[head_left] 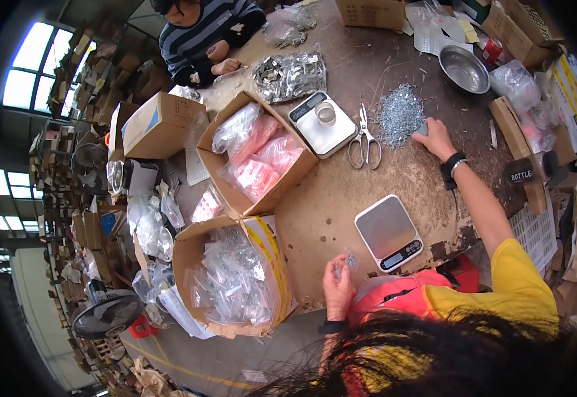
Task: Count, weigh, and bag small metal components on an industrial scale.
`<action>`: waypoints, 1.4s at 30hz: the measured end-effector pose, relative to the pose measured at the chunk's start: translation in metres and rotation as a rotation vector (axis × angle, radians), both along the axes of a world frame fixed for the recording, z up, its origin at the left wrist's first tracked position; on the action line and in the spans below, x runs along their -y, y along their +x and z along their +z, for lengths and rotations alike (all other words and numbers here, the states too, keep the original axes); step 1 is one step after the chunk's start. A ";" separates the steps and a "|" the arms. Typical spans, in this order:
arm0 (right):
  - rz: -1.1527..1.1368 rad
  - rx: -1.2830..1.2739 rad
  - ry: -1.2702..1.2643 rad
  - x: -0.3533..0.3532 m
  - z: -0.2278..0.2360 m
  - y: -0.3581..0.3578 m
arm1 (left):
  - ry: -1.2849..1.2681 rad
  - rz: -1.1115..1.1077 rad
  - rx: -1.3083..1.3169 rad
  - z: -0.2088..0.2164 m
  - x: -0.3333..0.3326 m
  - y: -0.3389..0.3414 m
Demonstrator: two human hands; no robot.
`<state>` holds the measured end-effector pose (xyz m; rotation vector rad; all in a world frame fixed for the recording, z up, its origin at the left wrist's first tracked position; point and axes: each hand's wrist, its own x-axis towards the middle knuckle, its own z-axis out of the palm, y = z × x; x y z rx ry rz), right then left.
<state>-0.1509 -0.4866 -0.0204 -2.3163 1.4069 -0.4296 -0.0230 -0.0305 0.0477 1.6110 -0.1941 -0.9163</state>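
Observation:
My left hand (338, 286) is closed on a small clear plastic bag (349, 261), just left of a kitchen-type scale (386, 228) with a bare metal plate. My right hand (438, 139) reaches across the table to the right edge of a heap of small silvery screws or similar hardware (399, 116). Its fingers are closed round a small greyish thing whose kind I cannot make out. Scissors (365, 140) lie left of the heap with their blades pointing away. Beside them, a second white scale (323, 124) carries a small round metal cup (326, 112).
An open carton (289, 190) of red and clear bags and another carton (272, 278) of filled clear bags stand on the left. A metal bowl (464, 69) sits at far right. A co-worker (210, 40) leans at the far edge near a bag of metal parts (289, 77).

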 end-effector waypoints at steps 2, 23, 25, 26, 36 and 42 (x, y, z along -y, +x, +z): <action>-0.031 0.083 0.017 0.014 -0.006 0.006 | -0.002 -0.003 0.037 -0.002 0.000 -0.001; 0.645 0.244 0.168 -0.218 0.052 -0.024 | -0.119 0.039 -0.077 -0.013 -0.018 0.011; 0.675 0.231 0.139 -0.230 0.059 -0.020 | -0.120 -0.006 -0.049 -0.014 -0.021 0.013; 0.717 0.242 0.080 -0.238 0.064 -0.018 | -0.117 0.009 -0.045 -0.016 -0.023 0.014; 1.066 0.295 0.191 -0.308 0.078 0.028 | -0.315 -0.073 0.114 -0.033 -0.031 0.011; 0.905 0.360 0.353 -0.303 0.076 0.031 | -0.166 -0.083 0.112 -0.038 -0.035 0.012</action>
